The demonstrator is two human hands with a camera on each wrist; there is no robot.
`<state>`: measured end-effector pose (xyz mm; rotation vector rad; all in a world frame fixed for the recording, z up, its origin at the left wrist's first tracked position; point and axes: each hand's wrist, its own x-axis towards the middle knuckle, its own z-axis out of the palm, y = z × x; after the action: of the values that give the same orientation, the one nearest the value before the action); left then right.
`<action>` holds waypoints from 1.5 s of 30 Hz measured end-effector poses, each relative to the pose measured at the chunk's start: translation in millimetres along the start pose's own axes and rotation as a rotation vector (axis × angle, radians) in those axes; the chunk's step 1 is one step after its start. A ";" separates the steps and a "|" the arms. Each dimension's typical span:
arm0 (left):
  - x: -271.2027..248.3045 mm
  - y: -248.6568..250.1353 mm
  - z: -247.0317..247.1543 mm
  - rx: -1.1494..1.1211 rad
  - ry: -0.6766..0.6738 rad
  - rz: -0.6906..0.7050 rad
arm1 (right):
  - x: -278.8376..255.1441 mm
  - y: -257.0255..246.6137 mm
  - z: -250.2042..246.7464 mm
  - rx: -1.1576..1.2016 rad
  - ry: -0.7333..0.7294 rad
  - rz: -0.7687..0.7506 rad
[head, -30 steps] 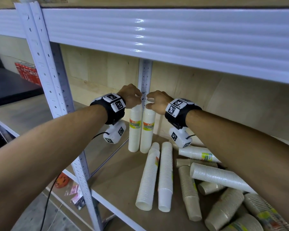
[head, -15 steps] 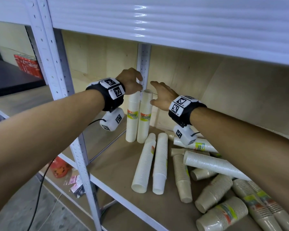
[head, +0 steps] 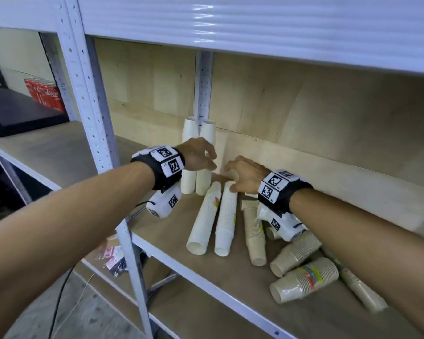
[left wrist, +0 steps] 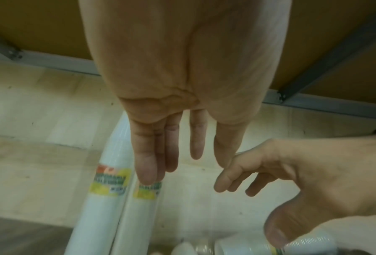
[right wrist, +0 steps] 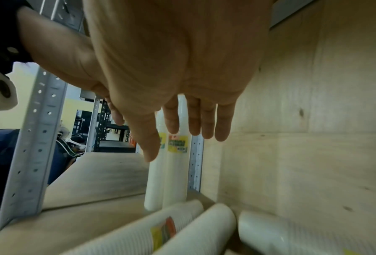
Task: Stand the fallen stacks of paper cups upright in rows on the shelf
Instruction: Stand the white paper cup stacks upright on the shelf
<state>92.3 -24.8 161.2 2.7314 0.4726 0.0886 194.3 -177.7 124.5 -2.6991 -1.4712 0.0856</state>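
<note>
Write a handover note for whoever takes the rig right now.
Left hand: open, empty, in front of the two standing white stacks.
Right hand: open, empty, over the far ends of the two lying white stacks.
Done: two white stacks upright at the back by the post.
Left: two white stacks lying side by side, plus the brown stacks piled to their right, all to be stood in rows on the shelf.

upright stacks (head: 198, 152) rear-left on shelf (head: 171, 231) | fallen stacks (head: 216, 216) in front
</note>
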 end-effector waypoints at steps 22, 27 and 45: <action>-43.6 -41.7 134.6 -0.029 -0.234 -0.201 | -56.9 -15.9 104.0 -0.059 -0.177 -0.127; -44.8 -41.2 143.8 -0.128 -0.282 -0.217 | -53.5 -19.8 110.4 -0.089 -0.169 -0.154; -35.3 -55.2 138.4 0.112 -0.290 -0.224 | -45.7 -31.8 121.2 -0.173 -0.113 -0.291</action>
<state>58.8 -35.8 12.2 2.7143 0.7097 -0.3966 133.2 -195.1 7.2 -2.6081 -1.9741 0.1009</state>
